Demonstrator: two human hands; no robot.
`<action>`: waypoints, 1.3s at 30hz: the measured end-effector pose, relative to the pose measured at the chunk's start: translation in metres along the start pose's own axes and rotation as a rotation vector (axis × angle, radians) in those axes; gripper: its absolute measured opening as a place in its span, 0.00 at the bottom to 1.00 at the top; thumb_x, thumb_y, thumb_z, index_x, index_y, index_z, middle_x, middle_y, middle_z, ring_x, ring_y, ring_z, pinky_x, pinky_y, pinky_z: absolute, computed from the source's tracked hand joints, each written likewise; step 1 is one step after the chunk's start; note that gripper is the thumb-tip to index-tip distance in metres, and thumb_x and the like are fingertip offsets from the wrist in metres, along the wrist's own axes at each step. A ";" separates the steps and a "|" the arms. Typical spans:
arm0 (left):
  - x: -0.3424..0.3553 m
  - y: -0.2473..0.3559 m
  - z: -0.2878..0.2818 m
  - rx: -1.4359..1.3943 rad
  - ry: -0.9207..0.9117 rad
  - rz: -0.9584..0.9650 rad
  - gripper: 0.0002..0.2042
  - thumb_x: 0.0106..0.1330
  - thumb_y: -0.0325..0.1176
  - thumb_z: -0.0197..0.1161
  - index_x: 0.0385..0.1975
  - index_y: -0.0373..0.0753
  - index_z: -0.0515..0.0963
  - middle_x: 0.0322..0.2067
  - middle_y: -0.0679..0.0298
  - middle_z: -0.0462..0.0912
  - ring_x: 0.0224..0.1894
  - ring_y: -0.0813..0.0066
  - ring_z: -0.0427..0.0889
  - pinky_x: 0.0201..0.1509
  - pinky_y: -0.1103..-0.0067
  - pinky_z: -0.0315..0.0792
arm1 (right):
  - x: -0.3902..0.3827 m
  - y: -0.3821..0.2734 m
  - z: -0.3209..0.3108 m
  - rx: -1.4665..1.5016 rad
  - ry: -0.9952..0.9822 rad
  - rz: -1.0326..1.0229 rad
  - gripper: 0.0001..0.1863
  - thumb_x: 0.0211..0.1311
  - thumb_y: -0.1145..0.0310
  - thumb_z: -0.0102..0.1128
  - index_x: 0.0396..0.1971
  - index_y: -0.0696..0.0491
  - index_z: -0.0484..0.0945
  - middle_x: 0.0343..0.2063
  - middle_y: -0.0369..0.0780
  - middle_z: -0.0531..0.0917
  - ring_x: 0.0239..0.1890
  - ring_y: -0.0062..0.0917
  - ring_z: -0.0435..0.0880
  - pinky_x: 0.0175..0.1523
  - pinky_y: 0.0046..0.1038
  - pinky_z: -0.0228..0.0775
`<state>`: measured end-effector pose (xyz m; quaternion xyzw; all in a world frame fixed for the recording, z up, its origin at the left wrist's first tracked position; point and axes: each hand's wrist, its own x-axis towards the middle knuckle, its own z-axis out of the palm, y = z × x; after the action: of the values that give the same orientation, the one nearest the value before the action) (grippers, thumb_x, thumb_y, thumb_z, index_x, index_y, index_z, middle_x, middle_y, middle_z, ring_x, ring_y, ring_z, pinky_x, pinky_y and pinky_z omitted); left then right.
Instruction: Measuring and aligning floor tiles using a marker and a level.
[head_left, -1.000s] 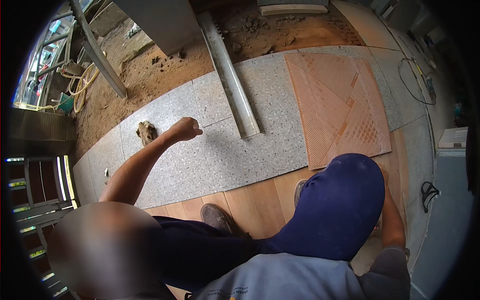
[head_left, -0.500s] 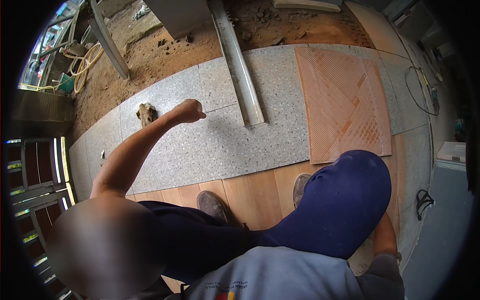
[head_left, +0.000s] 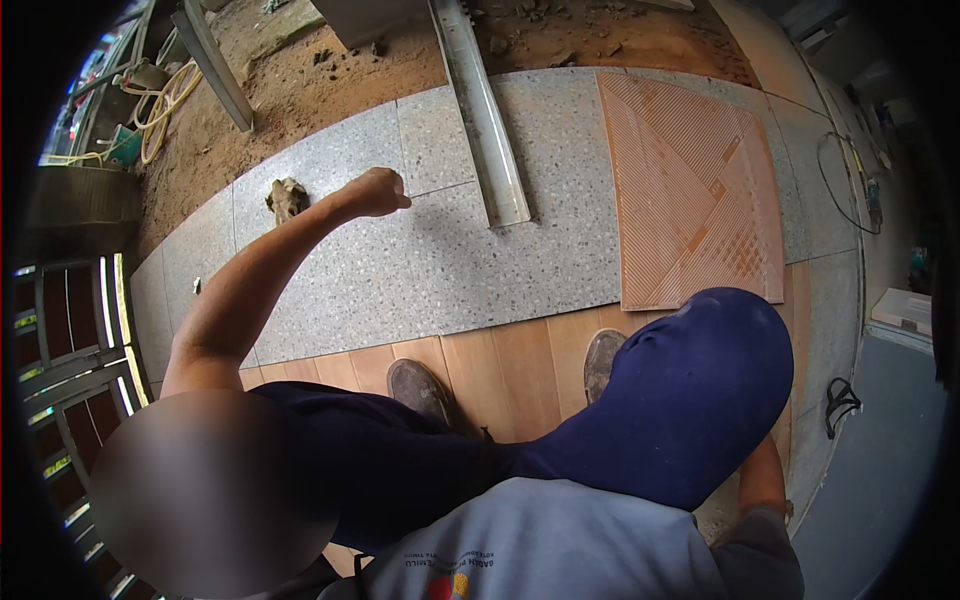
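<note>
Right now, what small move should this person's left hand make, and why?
Perhaps ease the left hand rightward to the near end of the metal channel: that end lies close by, over the same speckled tile as the hand, and no tool shows in the hand.

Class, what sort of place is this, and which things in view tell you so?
Probably a building or renovation site: an orange ribbed tile and a long metal channel lie over speckled grey flooring, and bare soil borders it.
</note>
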<state>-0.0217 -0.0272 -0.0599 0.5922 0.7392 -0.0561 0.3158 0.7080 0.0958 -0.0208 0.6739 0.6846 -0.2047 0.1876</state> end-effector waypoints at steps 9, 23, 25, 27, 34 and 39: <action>-0.006 0.014 -0.005 -0.004 -0.039 -0.051 0.19 0.63 0.46 0.69 0.41 0.35 0.87 0.41 0.47 0.88 0.47 0.49 0.86 0.53 0.60 0.78 | 0.010 -0.069 -0.031 0.244 0.041 -0.061 0.16 0.69 0.69 0.60 0.52 0.59 0.76 0.48 0.46 0.83 0.48 0.32 0.85 0.51 0.33 0.80; -0.007 0.061 -0.028 -0.110 -0.029 0.117 0.13 0.68 0.38 0.67 0.44 0.34 0.87 0.43 0.52 0.90 0.47 0.58 0.88 0.54 0.66 0.80 | -0.029 -0.148 -0.069 0.511 -0.007 -0.094 0.17 0.67 0.70 0.62 0.52 0.61 0.75 0.45 0.46 0.84 0.43 0.29 0.87 0.46 0.31 0.83; -0.011 0.072 -0.030 -0.072 -0.055 0.109 0.14 0.68 0.37 0.66 0.45 0.33 0.86 0.43 0.52 0.90 0.46 0.59 0.88 0.52 0.66 0.80 | -0.009 -0.186 -0.077 0.897 -0.140 -0.387 0.15 0.67 0.71 0.63 0.48 0.63 0.74 0.39 0.44 0.83 0.37 0.24 0.87 0.37 0.26 0.84; -0.018 0.078 -0.035 -0.175 -0.159 0.011 0.14 0.68 0.36 0.65 0.46 0.34 0.86 0.41 0.52 0.90 0.43 0.63 0.89 0.43 0.69 0.82 | -0.014 -0.241 -0.095 1.014 -0.160 -0.587 0.17 0.68 0.70 0.63 0.50 0.63 0.72 0.39 0.45 0.85 0.38 0.26 0.88 0.39 0.22 0.84; -0.046 0.099 -0.088 -0.561 -0.058 0.342 0.24 0.78 0.53 0.53 0.62 0.41 0.78 0.51 0.49 0.85 0.53 0.59 0.86 0.55 0.65 0.85 | -0.017 -0.387 -0.140 0.938 -0.187 -1.031 0.18 0.68 0.68 0.65 0.49 0.64 0.72 0.42 0.48 0.83 0.43 0.31 0.89 0.52 0.28 0.87; -0.063 0.133 -0.121 -0.534 0.032 0.482 0.29 0.77 0.56 0.52 0.64 0.36 0.76 0.52 0.48 0.84 0.56 0.59 0.85 0.60 0.62 0.82 | -0.021 -0.435 -0.161 1.111 -0.278 -1.106 0.19 0.69 0.66 0.66 0.52 0.60 0.76 0.43 0.48 0.85 0.41 0.33 0.89 0.44 0.29 0.86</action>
<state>0.0567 0.0139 0.1089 0.6470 0.5718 0.2244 0.4517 0.2766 0.1603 0.1381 0.1995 0.6881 -0.6617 -0.2210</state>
